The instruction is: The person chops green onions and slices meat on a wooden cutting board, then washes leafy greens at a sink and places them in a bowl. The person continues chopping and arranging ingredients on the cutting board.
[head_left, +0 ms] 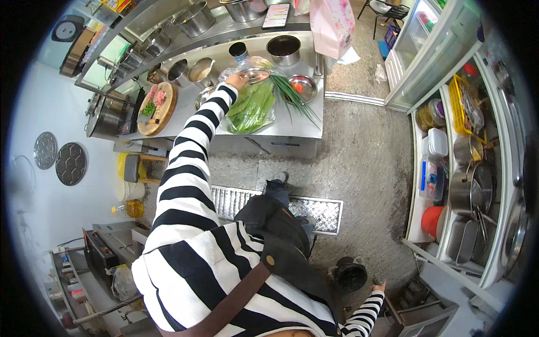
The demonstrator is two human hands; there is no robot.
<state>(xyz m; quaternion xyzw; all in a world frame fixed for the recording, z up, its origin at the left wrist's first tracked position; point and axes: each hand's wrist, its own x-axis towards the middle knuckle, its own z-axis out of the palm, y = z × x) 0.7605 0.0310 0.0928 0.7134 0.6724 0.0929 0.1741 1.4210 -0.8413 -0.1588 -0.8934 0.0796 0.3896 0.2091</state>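
Note:
My left hand [238, 80] reaches over the steel counter [202, 141], its fingers on the edge of a shiny round metal dish or lid [257, 76]. Below it lies a plastic bag of leafy green lettuce [250, 107]. Long green scallions [290, 94] lie to its right, partly over a steel bowl [309, 86] with something red inside. A round wooden cutting board [168, 103] at the left bears pink meat [160, 98], chopped greens [148, 109] and a knife, its handle showing. Low at my right side, my right hand [379, 286] is beside a metal frame; its grip is unclear.
Steel pots [283, 49] and a blue can [238, 51] stand behind the food. A phone [276, 16] and a pink floral bag [332, 27] are near the upper shelf. At the right is an open-fronted shelf unit [444, 168]; a black bin [350, 277] stands on the floor.

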